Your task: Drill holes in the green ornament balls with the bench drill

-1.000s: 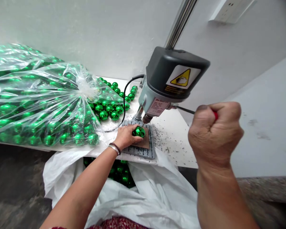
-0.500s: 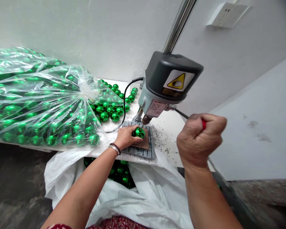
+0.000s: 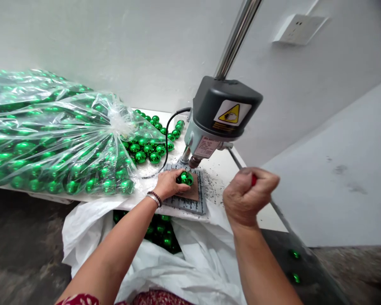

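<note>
Between its thumb and fingers, my left hand (image 3: 169, 183) holds a shiny green ball (image 3: 186, 178) on a brown pad (image 3: 192, 192) over the grey base plate of a drill press. Just above the ball is the chuck (image 3: 195, 162) of the drill press (image 3: 227, 108); the bit's contact with the ball is too small to make out. My right hand (image 3: 249, 197) is closed in a fist round the red knob (image 3: 253, 179) of the feed lever, right of the press.
A tied clear bag (image 3: 51, 140) full of green balls lies at the left. Loose green balls (image 3: 147, 150) sit behind the press. Dark shavings cover the white table (image 3: 241, 163). White sacking (image 3: 203, 250) with more balls hangs in front. A black cable curves left of the press.
My right hand has moved left and slightly down with the lever knob. My left hand and the ball stay in place on the pad. The view has shifted slightly.
</note>
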Available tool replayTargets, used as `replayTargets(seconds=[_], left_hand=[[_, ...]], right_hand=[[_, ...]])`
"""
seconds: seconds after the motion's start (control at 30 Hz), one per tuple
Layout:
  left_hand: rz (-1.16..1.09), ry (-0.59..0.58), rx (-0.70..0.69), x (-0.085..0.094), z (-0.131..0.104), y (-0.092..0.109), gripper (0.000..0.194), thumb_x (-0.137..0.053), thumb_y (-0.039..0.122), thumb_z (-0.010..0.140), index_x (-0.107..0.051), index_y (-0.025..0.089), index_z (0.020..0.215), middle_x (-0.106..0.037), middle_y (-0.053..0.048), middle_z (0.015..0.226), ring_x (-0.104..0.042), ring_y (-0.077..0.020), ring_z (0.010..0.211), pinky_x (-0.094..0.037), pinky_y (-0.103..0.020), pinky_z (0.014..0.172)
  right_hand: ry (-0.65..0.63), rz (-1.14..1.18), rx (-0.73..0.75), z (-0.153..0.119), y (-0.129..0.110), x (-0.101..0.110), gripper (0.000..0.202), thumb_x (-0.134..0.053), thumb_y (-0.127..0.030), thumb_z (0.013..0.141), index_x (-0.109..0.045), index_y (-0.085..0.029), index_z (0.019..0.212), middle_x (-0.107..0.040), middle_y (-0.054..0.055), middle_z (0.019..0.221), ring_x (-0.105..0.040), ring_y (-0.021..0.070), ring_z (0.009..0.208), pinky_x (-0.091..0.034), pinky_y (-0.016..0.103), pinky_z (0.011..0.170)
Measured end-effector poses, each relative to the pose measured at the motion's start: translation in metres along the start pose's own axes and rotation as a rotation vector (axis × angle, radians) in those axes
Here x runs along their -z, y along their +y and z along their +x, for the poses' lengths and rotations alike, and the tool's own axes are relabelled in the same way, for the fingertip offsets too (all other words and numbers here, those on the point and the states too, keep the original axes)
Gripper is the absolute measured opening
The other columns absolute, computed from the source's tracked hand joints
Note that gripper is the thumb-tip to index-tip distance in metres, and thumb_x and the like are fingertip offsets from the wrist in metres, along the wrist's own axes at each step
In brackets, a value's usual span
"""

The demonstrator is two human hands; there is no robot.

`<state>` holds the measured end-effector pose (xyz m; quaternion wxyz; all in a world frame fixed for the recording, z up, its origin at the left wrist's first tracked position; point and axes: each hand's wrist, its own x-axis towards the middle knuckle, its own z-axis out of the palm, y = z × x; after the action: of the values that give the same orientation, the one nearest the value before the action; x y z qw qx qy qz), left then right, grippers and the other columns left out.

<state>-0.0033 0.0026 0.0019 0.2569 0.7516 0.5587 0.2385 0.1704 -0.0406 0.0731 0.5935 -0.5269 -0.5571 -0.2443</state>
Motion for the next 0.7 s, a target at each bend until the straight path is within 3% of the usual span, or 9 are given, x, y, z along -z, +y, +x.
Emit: replayTargets(seconds=[0.13, 0.2, 0.3, 0.43, 0.57, 0.7], left_hand=[[-0.086, 0.013, 0.042, -0.001, 0.0, -0.001, 0.054, -0.077, 0.04, 0.07, -0.068, 0.026, 0.121, -0.073, -0.004, 0.099, -0.064, -0.0261, 0.097, -0.046, -0.037, 0.09], [-0.245, -0.001, 0.047, 0.0, -0.004, -0.005, 0.051, -0.077, 0.035, 0.068, -0.069, 0.023, 0.118, -0.073, -0.003, 0.097, -0.065, -0.0242, 0.094, -0.048, -0.035, 0.089], [-0.585, -0.061, 0.027, 0.008, -0.016, -0.014, 0.05, -0.074, 0.029, 0.07, -0.067, 0.018, 0.118, -0.073, -0.004, 0.103, -0.065, -0.0209, 0.095, -0.049, -0.031, 0.088], [-0.878, -0.182, 0.052, 0.025, -0.045, -0.025, 0.054, -0.074, 0.033, 0.072, -0.064, 0.015, 0.122, -0.071, -0.008, 0.115, -0.064, -0.0215, 0.106, -0.047, -0.033, 0.095], [-0.889, -0.183, 0.077, 0.038, -0.071, -0.032, 0.057, -0.074, 0.04, 0.074, -0.065, 0.018, 0.126, -0.068, -0.008, 0.125, -0.059, -0.0243, 0.116, -0.045, -0.035, 0.101], [-0.9, -0.264, 0.139, 0.041, -0.084, -0.04, 0.058, -0.071, 0.046, 0.076, -0.065, 0.019, 0.126, -0.069, -0.009, 0.119, -0.062, -0.0206, 0.099, -0.05, -0.033, 0.087]], right_hand=[[-0.026, 0.033, -0.094, 0.052, -0.012, -0.006, 0.016, -0.045, -0.031, 0.089, -0.047, -0.017, 0.081, -0.049, -0.002, 0.067, -0.043, 0.0064, 0.058, -0.033, 0.02, 0.056], [-0.141, 0.007, -0.174, 0.08, -0.019, -0.01, 0.019, -0.043, -0.03, 0.09, -0.043, -0.018, 0.076, -0.044, -0.004, 0.065, -0.038, 0.0055, 0.057, -0.029, 0.02, 0.058], [-0.209, -0.079, -0.27, 0.105, -0.028, -0.014, 0.02, -0.048, -0.023, 0.089, -0.038, -0.018, 0.073, -0.039, -0.006, 0.064, -0.03, 0.0039, 0.058, -0.026, 0.021, 0.064], [-0.192, -0.06, -0.3, 0.106, -0.03, -0.017, 0.022, -0.052, -0.018, 0.087, -0.035, -0.018, 0.073, -0.037, -0.007, 0.064, -0.028, 0.0033, 0.059, -0.025, 0.022, 0.065], [-0.193, -0.052, -0.284, 0.102, -0.031, -0.016, 0.018, -0.05, -0.018, 0.089, -0.037, -0.018, 0.076, -0.04, -0.007, 0.067, -0.031, 0.0034, 0.061, -0.026, 0.023, 0.067], [-0.262, -0.081, -0.311, 0.103, -0.033, -0.014, 0.011, -0.044, -0.021, 0.093, -0.045, -0.016, 0.083, -0.043, -0.004, 0.073, -0.035, 0.004, 0.067, -0.027, 0.025, 0.072]])
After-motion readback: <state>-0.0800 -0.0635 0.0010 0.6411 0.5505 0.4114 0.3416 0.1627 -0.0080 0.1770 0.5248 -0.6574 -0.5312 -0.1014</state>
